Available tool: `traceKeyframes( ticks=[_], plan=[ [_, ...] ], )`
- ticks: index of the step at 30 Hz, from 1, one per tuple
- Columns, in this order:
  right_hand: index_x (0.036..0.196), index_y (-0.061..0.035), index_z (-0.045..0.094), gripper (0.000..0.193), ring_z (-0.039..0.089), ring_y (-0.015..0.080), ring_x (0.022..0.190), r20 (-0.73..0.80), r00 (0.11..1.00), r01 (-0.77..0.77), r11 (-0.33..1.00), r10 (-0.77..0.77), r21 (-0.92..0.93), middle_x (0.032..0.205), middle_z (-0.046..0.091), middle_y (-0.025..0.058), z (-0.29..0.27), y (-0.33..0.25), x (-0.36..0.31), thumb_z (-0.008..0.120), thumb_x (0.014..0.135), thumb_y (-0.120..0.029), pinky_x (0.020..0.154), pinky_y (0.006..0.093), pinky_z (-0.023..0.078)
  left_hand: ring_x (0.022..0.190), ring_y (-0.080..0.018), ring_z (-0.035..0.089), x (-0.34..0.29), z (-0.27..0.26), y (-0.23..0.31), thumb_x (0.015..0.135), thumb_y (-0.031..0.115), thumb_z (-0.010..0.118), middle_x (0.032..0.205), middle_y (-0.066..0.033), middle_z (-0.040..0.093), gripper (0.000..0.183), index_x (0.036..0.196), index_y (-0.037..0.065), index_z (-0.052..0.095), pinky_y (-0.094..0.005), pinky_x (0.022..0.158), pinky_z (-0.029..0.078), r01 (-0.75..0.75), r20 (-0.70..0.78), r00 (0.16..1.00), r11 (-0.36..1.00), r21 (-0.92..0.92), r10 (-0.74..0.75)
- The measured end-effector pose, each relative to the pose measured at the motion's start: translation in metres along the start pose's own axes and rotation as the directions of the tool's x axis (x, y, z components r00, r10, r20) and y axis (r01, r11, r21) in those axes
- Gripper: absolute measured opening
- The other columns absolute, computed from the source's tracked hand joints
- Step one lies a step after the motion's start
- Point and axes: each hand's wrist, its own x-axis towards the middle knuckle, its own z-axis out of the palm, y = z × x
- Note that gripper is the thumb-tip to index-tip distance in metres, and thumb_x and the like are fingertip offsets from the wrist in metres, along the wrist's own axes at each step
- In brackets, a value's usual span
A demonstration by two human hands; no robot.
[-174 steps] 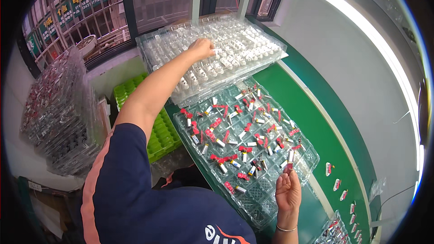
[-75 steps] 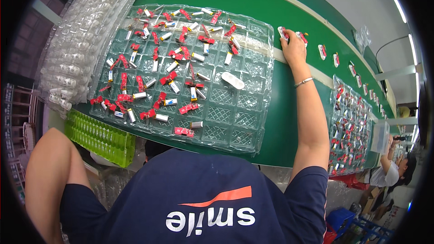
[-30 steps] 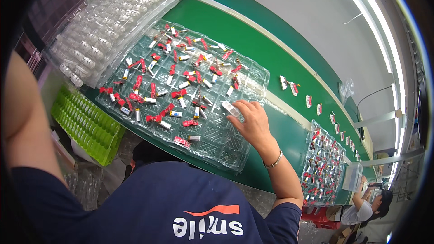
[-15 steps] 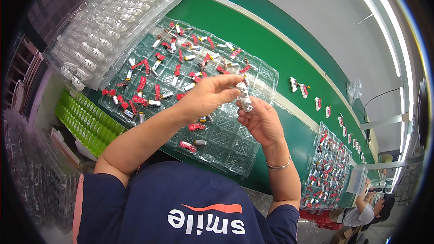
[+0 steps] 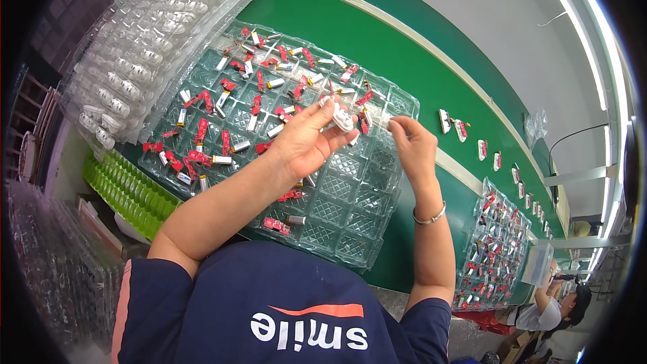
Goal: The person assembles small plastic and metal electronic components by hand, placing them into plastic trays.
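Observation:
My left hand (image 5: pixel 311 136) pinches a small white plastic housing (image 5: pixel 342 118), long and rounded with openings in its face. A thin dark piece stands up by its upper end. Just to the right, apart from the housing, my right hand (image 5: pixel 414 145) has thumb and forefinger pressed together; anything between them is too small to make out. Both hands are over a clear compartmented tray (image 5: pixel 340 212). Many of its pockets hold red circuit boards (image 5: pixel 202 129) attached to small white-and-silver batteries (image 5: pixel 222 160).
Stacked clear trays of white housings (image 5: pixel 128 87) stand at the far left, above a green ribbed tray (image 5: pixel 128 185). Red-and-white pieces (image 5: pixel 482 149) line the green belt (image 5: pixel 317 20). Another filled tray (image 5: pixel 495 249) lies at the right, near a co-worker (image 5: pixel 556 307).
My right hand has let go of the white housing and moved right, away from it. My left hand keeps the housing, now tilted and shifted slightly left, with its palm turned upward.

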Motion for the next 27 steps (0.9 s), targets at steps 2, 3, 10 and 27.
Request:
traceKeyframes(
  ticks=[2,3,10,27],
  plan=[
    [0.082,-0.0052,0.066,0.010,0.060,0.0218,0.063,0.065,0.985,0.172,0.903,-0.159,-0.393,0.072,0.065,0.0084,0.013,-0.003,0.009,0.061,0.079,-0.013,0.060,0.0312,0.047,0.100,-0.0245,0.055,0.000,-0.003,-0.009,0.090,0.021,0.050,0.107,-0.0101,0.051,0.038,0.121,0.002,0.041,-0.0396,0.084,0.051,0.022,0.035,0.999,1.000,0.014,-0.022],
    [0.091,-0.0083,0.065,0.015,0.060,0.0184,0.067,0.111,0.980,0.198,0.874,-0.166,-0.444,0.078,0.064,0.0090,0.019,0.004,0.014,0.062,0.077,-0.011,0.066,0.0286,0.047,0.101,-0.0250,0.054,-0.001,-0.005,-0.011,0.089,0.021,0.050,0.107,-0.0103,0.051,0.041,0.123,0.002,0.038,-0.0398,0.083,0.052,0.021,0.038,0.999,1.000,0.015,-0.022],
    [0.084,-0.0086,0.065,0.014,0.053,0.0257,0.086,0.273,0.878,0.477,0.669,-0.393,-0.570,0.091,0.056,0.0069,0.039,0.009,0.051,0.063,0.071,-0.006,0.072,0.0353,0.046,0.098,-0.0240,0.056,-0.002,-0.017,-0.021,0.088,0.020,0.052,0.105,-0.0104,0.052,0.046,0.128,0.002,0.035,-0.0391,0.082,0.052,0.060,0.117,0.991,0.997,0.041,-0.064],
    [0.083,-0.0011,0.058,0.008,0.059,0.0142,0.061,-0.004,0.993,0.114,0.947,-0.121,-0.301,0.071,0.062,0.0084,0.016,0.003,0.014,0.062,0.077,-0.005,0.058,0.0263,0.047,0.096,-0.0194,0.057,-0.007,-0.014,-0.021,0.087,0.021,0.054,0.106,-0.0071,0.054,0.044,0.125,0.003,0.038,-0.0368,0.079,0.053,0.149,0.161,0.973,0.982,0.115,-0.167]
  ],
)
